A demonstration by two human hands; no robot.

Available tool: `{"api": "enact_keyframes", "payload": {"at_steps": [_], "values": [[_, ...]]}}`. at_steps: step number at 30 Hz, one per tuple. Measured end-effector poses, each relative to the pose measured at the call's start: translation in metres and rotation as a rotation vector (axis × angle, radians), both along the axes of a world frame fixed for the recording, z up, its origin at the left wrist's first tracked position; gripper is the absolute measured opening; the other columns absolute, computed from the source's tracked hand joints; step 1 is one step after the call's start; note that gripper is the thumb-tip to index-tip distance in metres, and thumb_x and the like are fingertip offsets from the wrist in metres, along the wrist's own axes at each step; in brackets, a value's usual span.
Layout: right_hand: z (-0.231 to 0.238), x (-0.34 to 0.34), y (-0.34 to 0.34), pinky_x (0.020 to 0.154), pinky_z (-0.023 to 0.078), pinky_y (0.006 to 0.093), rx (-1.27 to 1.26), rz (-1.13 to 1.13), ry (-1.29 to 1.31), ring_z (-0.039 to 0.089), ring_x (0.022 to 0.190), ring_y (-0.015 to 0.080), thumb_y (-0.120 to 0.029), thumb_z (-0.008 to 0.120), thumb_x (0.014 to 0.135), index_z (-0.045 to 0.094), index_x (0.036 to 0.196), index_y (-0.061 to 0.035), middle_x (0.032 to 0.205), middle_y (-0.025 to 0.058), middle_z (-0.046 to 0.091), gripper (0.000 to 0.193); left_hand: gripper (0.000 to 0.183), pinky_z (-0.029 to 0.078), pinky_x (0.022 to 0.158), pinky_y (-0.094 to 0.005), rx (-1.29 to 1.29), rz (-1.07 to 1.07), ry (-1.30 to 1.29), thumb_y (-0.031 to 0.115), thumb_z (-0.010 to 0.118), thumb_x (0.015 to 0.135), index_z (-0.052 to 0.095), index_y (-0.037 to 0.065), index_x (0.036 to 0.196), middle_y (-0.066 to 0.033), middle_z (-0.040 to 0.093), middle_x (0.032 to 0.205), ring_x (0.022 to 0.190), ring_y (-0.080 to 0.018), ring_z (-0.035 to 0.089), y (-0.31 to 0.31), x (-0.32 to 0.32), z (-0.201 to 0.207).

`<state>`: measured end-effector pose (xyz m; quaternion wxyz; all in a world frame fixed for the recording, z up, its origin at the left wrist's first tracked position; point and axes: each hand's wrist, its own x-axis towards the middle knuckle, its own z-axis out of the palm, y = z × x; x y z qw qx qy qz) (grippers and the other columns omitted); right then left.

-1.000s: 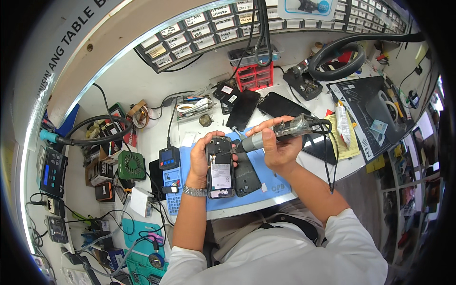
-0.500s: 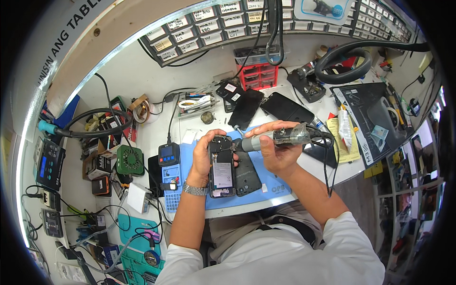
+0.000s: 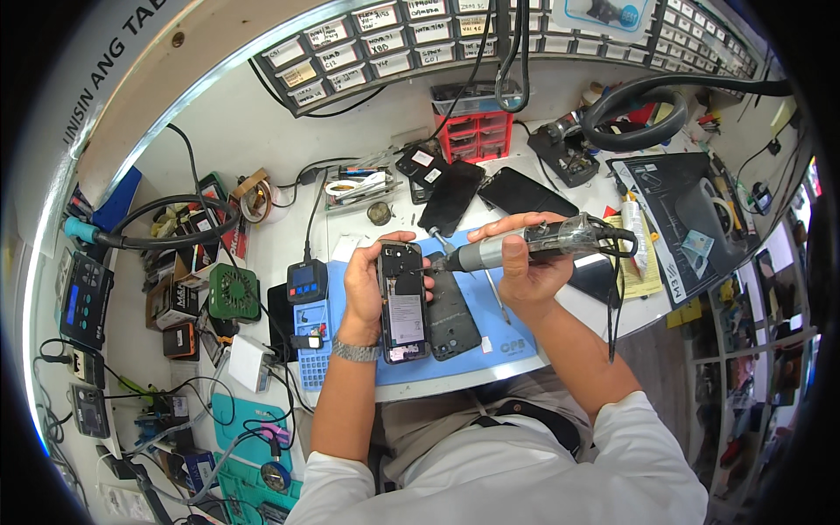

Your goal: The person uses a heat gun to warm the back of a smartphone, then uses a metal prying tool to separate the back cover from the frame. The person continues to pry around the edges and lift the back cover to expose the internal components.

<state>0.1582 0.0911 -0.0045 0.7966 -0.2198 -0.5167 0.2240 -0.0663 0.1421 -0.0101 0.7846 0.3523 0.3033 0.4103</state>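
Observation:
My left hand [image 3: 360, 293] is closed round an opened phone [image 3: 405, 319], its fingers along both long sides. The phone's inside faces up, with a pale-labelled battery below a black upper cover. In my right hand [image 3: 531, 278] is a corded electric screwdriver [image 3: 483, 254] with a silver front and a taped, clear-wrapped rear. It lies nearly level, and its thin bit points left at the phone's upper part; whether it touches a screw is too small to tell. A dark phone back cover [image 3: 453, 319] rests on the blue mat [image 3: 512, 350] beside the phone, near a thin pointed tool [image 3: 498, 297].
Several dark phones [image 3: 529, 197] lie beyond my hands, before a red drawer box [image 3: 474, 136]. A blue-topped device [image 3: 306, 280] stands left of the mat, near a green fan [image 3: 234, 292]. A black mat [image 3: 669, 219] is at right. Cables hang from the screwdriver.
The screwdriver and my right hand have shifted slightly up and to the right. The phone has moved a little left and up. The thin pointed tool on the mat now shows more.

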Motion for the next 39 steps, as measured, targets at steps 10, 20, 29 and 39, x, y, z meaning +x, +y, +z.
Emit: {"api": "enact_keyframes", "payload": {"at_steps": [10, 20, 29, 39], "values": [[-0.011, 0.018, 0.022, 0.079, 0.062, 0.04, -0.137, -0.148, 0.146, 0.077, 0.078, 0.0261, -0.024, 0.07, 0.111, 0.05, 0.118, -0.0036, 0.089, 0.0148, 0.073, 0.029, 0.066, 0.066, 0.079, -0.0427, 0.073, 0.003, 0.116, 0.045, 0.054, 0.111, 0.049, 0.004, 0.162, -0.0154, 0.075, 0.109, 0.089, -0.0276, 0.077, 0.007, -0.008, -0.009], [0.049, 0.013, -0.027, 0.067, 0.058, 0.0323, -0.127, -0.101, 0.373, 0.066, 0.07, 0.0172, -0.036, 0.053, 0.118, 0.035, 0.14, -0.0056, 0.088, 0.0096, 0.063, 0.042, 0.039, 0.066, 0.072, -0.0427, -0.017, 0.032, 0.038, 0.033, 0.066, 0.107, 0.061, 0.002, 0.129, -0.0086, 0.066, 0.096, 0.089, -0.025, 0.073, 0.002, -0.005, -0.009], [0.164, 0.093, -0.109, 0.047, 0.052, 0.0306, -0.279, -0.298, 0.355, 0.063, 0.057, 0.0172, 0.001, 0.073, 0.094, 0.058, 0.109, 0.0064, 0.088, 0.0164, 0.068, 0.022, 0.083, 0.059, 0.078, -0.032, 0.248, 0.049, 0.333, 0.016, 0.095, 0.082, 0.038, -0.002, 0.14, -0.0113, 0.065, 0.106, 0.089, -0.0182, 0.068, -0.013, 0.01, 0.004], [0.305, 0.196, -0.133, 0.061, 0.06, 0.0269, -0.382, -0.648, -0.235, 0.07, 0.077, 0.0114, -0.031, 0.082, 0.103, 0.058, 0.131, 0.0021, 0.089, 0.0053, 0.07, 0.049, 0.041, 0.068, 0.067, -0.0378, 0.103, 0.05, 0.196, 0.019, 0.078, 0.098, 0.056, -0.002, 0.126, -0.0118, 0.068, 0.098, 0.081, -0.0218, 0.073, -0.014, 0.015, 0.002]]}}
